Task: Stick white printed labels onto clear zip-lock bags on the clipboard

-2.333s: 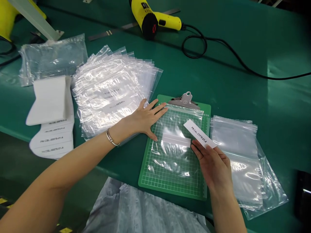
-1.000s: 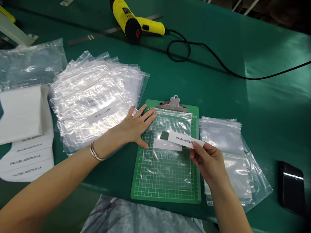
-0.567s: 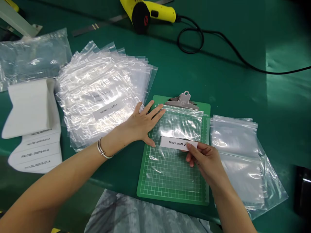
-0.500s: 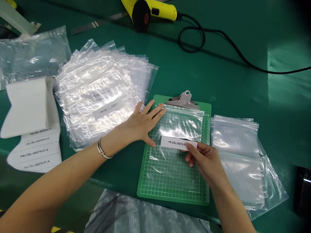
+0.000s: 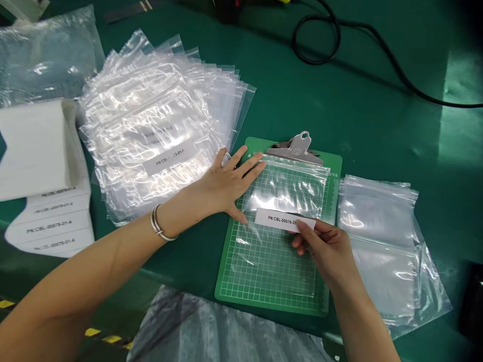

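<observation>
A clear zip-lock bag (image 5: 271, 256) lies flat on a green gridded clipboard (image 5: 234, 294), its zip edge towards the metal clip (image 5: 300, 150). My left hand (image 5: 230, 186) is open, fingers spread over the bag's upper left part and the board's left edge. Between thumb and fingers, my right hand (image 5: 326, 244) pinches the right end of a white printed label (image 5: 277, 220). This label, reading "PN:CBL-00578-01" before my thumb covers the rest, is over the middle of the bag. Whether it touches the plastic, I cannot tell.
Left of the board, a fanned pile of labelled clear bags (image 5: 162, 125) lies beside a folded strip of labels (image 5: 56, 226). More clear bags (image 5: 377, 251) are stacked at the right. A black cable (image 5: 377, 35) loops across the back of the green table.
The camera view has shifted, so the table's things sit differently in the picture. My left hand stays spread and my right hand still holds the label over the bag.
</observation>
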`<state>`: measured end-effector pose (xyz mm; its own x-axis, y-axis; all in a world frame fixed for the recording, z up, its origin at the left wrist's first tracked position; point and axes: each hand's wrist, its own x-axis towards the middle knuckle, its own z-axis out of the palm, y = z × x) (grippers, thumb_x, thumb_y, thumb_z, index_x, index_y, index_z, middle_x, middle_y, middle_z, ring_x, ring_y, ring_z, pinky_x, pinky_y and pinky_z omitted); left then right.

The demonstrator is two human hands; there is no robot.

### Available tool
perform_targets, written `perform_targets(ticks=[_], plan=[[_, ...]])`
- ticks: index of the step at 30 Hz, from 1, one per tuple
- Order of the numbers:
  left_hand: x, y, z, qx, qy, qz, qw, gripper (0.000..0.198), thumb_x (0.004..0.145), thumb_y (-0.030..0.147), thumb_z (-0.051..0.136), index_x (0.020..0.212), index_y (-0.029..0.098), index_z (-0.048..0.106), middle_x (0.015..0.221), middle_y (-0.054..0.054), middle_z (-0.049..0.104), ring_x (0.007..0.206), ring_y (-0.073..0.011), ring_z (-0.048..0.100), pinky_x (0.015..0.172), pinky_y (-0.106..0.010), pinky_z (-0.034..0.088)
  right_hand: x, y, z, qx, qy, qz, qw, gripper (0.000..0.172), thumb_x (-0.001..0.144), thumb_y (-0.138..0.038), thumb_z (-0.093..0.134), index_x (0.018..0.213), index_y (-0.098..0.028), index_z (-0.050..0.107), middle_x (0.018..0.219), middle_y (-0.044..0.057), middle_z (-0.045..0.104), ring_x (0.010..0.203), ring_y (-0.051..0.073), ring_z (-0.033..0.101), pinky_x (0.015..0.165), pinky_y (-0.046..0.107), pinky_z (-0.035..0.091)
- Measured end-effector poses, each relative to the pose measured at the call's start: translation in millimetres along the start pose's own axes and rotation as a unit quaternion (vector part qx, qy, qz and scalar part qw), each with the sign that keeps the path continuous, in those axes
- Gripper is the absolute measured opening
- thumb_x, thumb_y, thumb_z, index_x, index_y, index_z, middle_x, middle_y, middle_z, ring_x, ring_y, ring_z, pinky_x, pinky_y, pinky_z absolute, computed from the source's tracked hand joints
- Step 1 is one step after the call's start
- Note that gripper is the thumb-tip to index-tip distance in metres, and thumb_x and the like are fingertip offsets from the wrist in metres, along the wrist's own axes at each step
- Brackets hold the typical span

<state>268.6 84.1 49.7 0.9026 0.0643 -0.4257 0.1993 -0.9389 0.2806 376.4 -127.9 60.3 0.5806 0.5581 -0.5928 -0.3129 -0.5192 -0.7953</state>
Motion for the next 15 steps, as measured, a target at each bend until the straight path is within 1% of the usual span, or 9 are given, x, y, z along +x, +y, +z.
perform_targets(ticks=[4,10,12,15], plan=[[-0.5,0.5,-0.9,0.004,-0.006,-0.002,1.0,0.123,0.058,0.062,0.069,0.143,0.011,-0.004,0.15,-0.012,-0.008,0.134,-0.0399,-0.01,0.103,-0.065,0.002,-0.2,1.5,-0.5,-0.005,0.005,-0.002,1.0,0.023,0.069,-0.038,0.071,0.076,-0.016,0.072,0.048,0.001,0.063,0.039,0.011,0.054,0.039,0.021,0.045],[0.3,-2.3,4.6,-0.007,0.02,0.013,1.0,0.125,0.057,0.065,0.067,0.143,0.011,-0.004,0.15,-0.013,-0.005,0.134,-0.0422,-0.009,0.102,-0.066,0.001,0.5,3.4,-0.8,-0.005,0.005,-0.011,1.0,0.022,0.07,-0.037,0.071,0.077,-0.016,0.072,0.048,0.001,0.063,0.039,0.011,0.056,0.039,0.02,0.047],[0.5,-3.2,6.0,-0.007,0.019,0.012,1.0,0.123,0.058,0.064,0.067,0.143,0.011,-0.005,0.15,-0.013,-0.005,0.134,-0.042,-0.009,0.103,-0.065,0.0,0.7,4.0,-0.7,0.0,0.007,-0.011,1.0,0.022,0.069,-0.037,0.072,0.077,-0.016,0.072,0.048,0.001,0.064,0.04,0.011,0.057,0.039,0.02,0.049],[0.3,-4.7,8.2,-0.015,0.032,0.021,0.999,0.124,0.058,0.064,0.067,0.143,0.014,-0.009,0.151,-0.012,-0.005,0.134,-0.0413,-0.01,0.103,-0.064,-0.002,0.9,4.8,-0.6,0.007,0.01,-0.009,1.0,0.022,0.068,-0.036,0.073,0.077,-0.016,0.072,0.049,0.001,0.064,0.042,0.011,0.058,0.041,0.02,0.05]])
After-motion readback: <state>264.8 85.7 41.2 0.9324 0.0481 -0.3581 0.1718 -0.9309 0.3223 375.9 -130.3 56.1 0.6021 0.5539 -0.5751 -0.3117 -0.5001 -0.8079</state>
